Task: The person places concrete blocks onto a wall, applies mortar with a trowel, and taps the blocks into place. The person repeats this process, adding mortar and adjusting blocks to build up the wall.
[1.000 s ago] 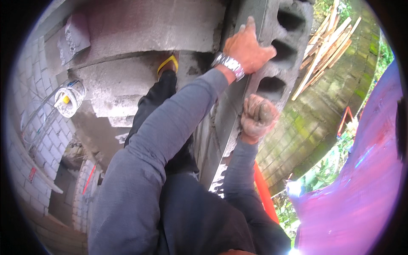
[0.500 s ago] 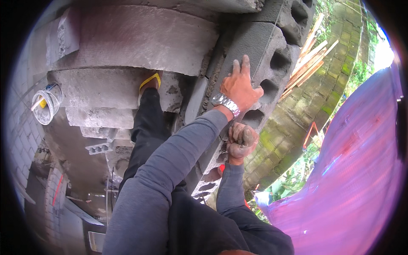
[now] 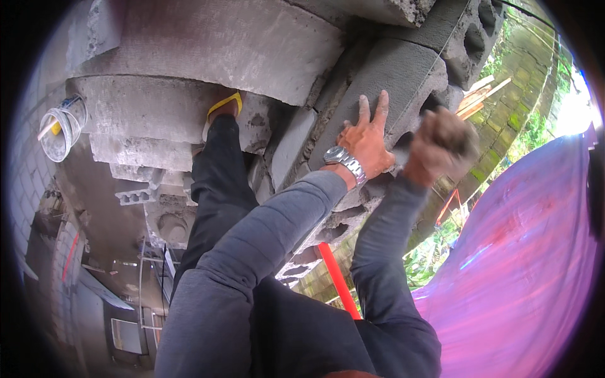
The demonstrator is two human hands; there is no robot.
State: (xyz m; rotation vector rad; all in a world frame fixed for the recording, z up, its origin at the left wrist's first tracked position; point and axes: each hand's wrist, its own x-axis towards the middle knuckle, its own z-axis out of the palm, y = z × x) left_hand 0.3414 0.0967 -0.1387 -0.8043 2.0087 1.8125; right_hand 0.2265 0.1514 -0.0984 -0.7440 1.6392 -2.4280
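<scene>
Dark-grey concrete block [image 3: 392, 74], smooth top, rough hollow-cored side, lies in front of you, end to end with matching grey block [image 3: 435, 25]. Your bare left hand [image 3: 367, 146] rests on it, fingers spread, as before. Your grey-smeared right hand [image 3: 443, 142] has swung up and outward past left; too blurred to tell grip. Silver metal watch [image 3: 345, 160] circles left wrist.

A white bucket [image 3: 60, 142] with a yellow thing [image 3: 56, 128] inside stood at far left. At right, wood strips [image 3: 484, 99] lay near mossy brickwork [image 3: 524, 94], and a purple sheet [image 3: 510, 252] spread beside green leaves [image 3: 425, 268]. A red bar [image 3: 340, 281] slanted below.
</scene>
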